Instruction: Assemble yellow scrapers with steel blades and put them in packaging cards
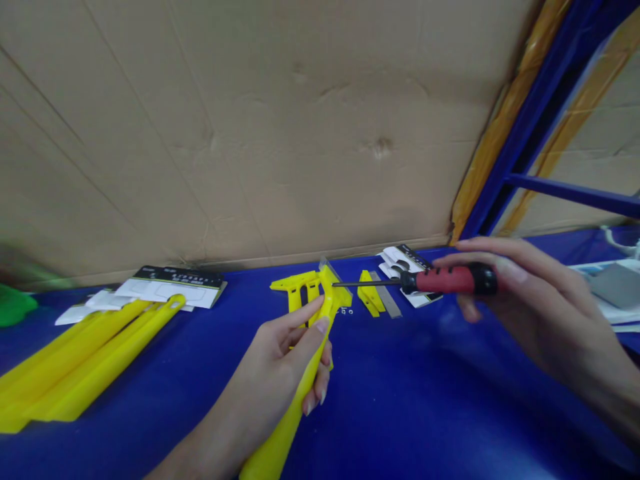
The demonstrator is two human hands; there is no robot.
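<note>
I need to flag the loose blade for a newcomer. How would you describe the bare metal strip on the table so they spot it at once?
Start at the cardboard wall behind the blue table, then drop below the screwdriver held in the right hand. The metal strip lies flat there, beside a small yellow plastic piece. It alone is thin, grey and unpainted.

Blue table (430, 400) — yellow handles (85, 360), white cards (165, 288), yellow clips (371, 300), blade (389, 303).
</note>
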